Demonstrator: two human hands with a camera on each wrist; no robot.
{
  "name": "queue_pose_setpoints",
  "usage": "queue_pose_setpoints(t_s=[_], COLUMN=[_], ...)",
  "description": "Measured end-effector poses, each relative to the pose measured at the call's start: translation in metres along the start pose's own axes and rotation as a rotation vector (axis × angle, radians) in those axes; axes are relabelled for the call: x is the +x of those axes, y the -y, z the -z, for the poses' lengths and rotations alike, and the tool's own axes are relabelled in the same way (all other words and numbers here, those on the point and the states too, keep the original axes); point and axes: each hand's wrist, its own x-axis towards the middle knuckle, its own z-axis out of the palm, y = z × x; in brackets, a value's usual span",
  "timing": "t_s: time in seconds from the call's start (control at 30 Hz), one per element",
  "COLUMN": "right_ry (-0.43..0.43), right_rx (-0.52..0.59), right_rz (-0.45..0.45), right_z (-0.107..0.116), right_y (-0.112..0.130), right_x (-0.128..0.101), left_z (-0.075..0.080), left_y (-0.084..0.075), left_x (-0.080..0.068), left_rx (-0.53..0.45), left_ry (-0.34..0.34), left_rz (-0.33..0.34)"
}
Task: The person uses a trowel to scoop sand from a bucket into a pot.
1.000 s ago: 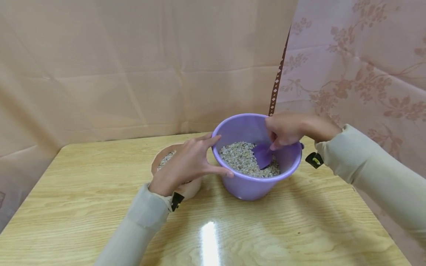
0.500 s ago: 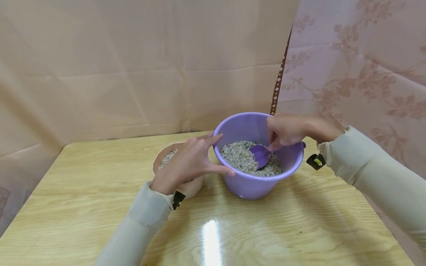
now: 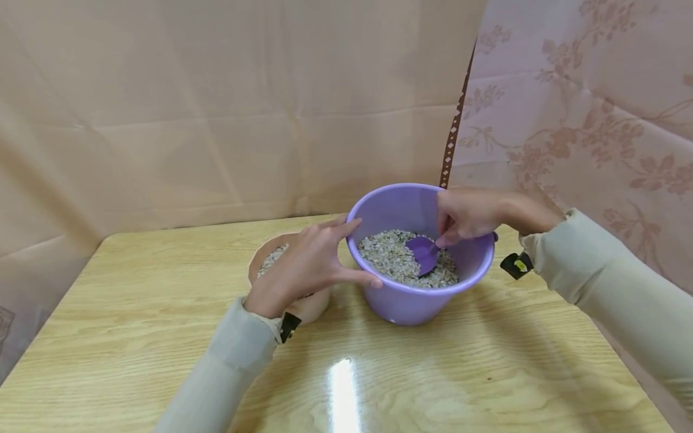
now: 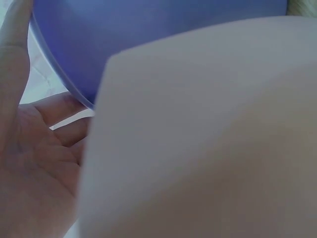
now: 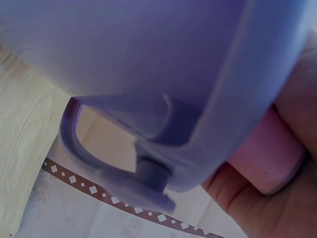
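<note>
A purple bucket (image 3: 403, 307) stands on the table with pale, coarse gravel (image 3: 387, 255) inside. My left hand (image 3: 303, 264) holds its left rim, thumb along the front outside and the other fingers farther back. Inside the bucket, my right hand (image 3: 471, 211) grips a small shovel whose purple blade (image 3: 423, 254) rests in the gravel. The shovel's pink handle (image 5: 270, 156) shows in my palm in the right wrist view. Left of the bucket, partly hidden under my left hand, stands a peach pot (image 3: 313, 308) with similar gravel in it. Its wall fills much of the left wrist view.
The light wooden table (image 3: 162, 337) ends at a beige cloth (image 3: 216, 120) behind and a flowered pink cloth (image 3: 585, 120) on the right. The bucket's handle (image 5: 124, 186) hangs from its rim in the right wrist view.
The shovel blade has shifted slightly left and turned in the gravel, mostly in the first half second. My right hand has edged right. The left hand still holds the bucket rim.
</note>
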Motion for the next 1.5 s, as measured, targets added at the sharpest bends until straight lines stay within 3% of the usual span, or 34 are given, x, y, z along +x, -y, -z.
queue_pose_setpoints(t_s=[0.53, 0.97, 1.2, 1.5], right_ry=[-0.012, -0.018, -0.028, -0.011], right_rx=[0.008, 0.106, 0.089, 0.147], right_rz=[-0.005, -0.013, 0.020, 0.016], right_z=[-0.0011, -0.0031, -0.0049, -0.0084], right_y=[-0.0036, -0.0070, -0.0082, -0.0076], right_x=[-0.0057, -0.0071, -0.0015, -0.0007], left_z=[-0.0028, -0.0017, 0.0001, -0.0020], left_y=[-0.0042, -0.0068, -0.0056, -0.0047], left_x=[0.0011, 0.0016, 0.0016, -0.0017], left_rx=[-0.009, -0.009, -0.002, -0.002], left_ry=[-0.002, 0.017, 0.018, 0.006], left_rz=[-0.003, 0.015, 0.030, 0.018])
